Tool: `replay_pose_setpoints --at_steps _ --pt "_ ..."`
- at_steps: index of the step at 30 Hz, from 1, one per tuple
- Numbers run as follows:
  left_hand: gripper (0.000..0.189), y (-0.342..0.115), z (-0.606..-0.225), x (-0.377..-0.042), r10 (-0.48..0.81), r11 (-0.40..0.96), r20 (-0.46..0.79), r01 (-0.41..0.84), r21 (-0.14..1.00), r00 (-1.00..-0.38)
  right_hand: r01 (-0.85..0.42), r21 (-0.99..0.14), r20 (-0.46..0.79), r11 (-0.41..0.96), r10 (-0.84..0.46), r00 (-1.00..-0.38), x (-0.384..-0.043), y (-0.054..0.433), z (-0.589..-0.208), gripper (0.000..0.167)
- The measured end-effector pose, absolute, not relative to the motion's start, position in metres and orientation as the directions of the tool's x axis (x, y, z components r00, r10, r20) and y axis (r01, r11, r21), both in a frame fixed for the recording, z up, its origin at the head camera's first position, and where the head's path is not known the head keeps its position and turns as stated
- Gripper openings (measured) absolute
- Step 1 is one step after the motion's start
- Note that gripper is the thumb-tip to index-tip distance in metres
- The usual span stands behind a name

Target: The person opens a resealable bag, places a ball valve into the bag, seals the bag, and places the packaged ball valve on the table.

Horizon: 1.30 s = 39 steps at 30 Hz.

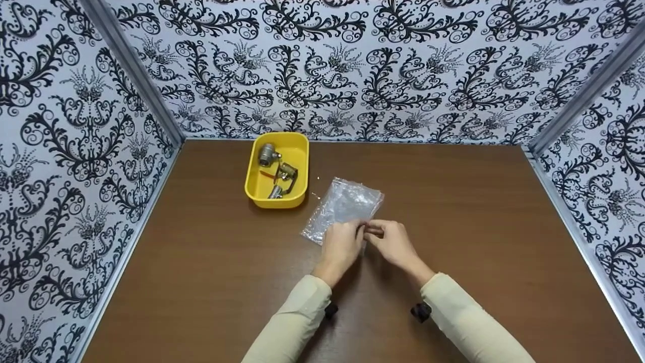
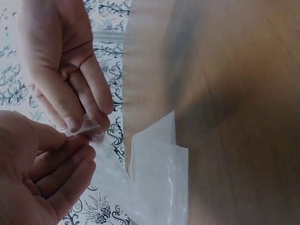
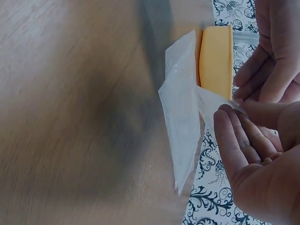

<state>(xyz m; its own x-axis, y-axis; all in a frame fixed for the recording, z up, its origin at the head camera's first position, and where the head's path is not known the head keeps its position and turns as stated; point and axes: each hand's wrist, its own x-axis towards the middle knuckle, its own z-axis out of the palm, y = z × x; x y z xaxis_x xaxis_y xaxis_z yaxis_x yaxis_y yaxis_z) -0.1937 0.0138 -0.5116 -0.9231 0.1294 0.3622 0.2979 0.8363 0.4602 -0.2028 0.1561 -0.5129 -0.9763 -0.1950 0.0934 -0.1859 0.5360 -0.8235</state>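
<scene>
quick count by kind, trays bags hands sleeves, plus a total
Yellow tray: 1
Clear plastic bag: at least 1, overlapping layers unclear
Left hand, right hand: 2
Left sleeve, right sleeve: 2
Total: at least 6

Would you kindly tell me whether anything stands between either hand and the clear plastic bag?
Nothing visible does: the left hand and right hand both pinch the plastic bag at its edge. The yellow tray stands to the left, out of the way.
</scene>
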Motion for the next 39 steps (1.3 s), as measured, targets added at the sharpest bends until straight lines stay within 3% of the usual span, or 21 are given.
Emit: replay_pose_setpoints --at_steps 9,19,33,39 --pt "0.012 0.0166 -0.5164 -0.1924 0.081 0.839 0.383 0.271 0.472 -0.920 -0.222 -0.791 0.121 0.570 -0.209 -0.970 -0.2006 0.1544 -0.5116 0.028" --pt "0.016 0.0158 -0.5198 -0.1919 0.090 0.836 0.410 0.293 0.464 -0.908 -0.167 -0.774 0.101 0.611 -0.141 -0.985 -0.2002 0.1539 -0.5096 0.028" --pt "0.015 0.0194 -0.5188 -0.1873 0.053 0.871 0.470 0.270 0.409 -0.881 -0.281 -0.703 0.202 0.653 -0.196 -0.960 -0.1990 0.1523 -0.5051 0.026" --pt "0.012 0.0199 -0.5203 -0.1887 0.037 0.861 0.469 0.266 0.433 -0.882 -0.248 -0.684 0.202 0.685 -0.149 -0.968 -0.1983 0.1491 -0.5064 0.027"
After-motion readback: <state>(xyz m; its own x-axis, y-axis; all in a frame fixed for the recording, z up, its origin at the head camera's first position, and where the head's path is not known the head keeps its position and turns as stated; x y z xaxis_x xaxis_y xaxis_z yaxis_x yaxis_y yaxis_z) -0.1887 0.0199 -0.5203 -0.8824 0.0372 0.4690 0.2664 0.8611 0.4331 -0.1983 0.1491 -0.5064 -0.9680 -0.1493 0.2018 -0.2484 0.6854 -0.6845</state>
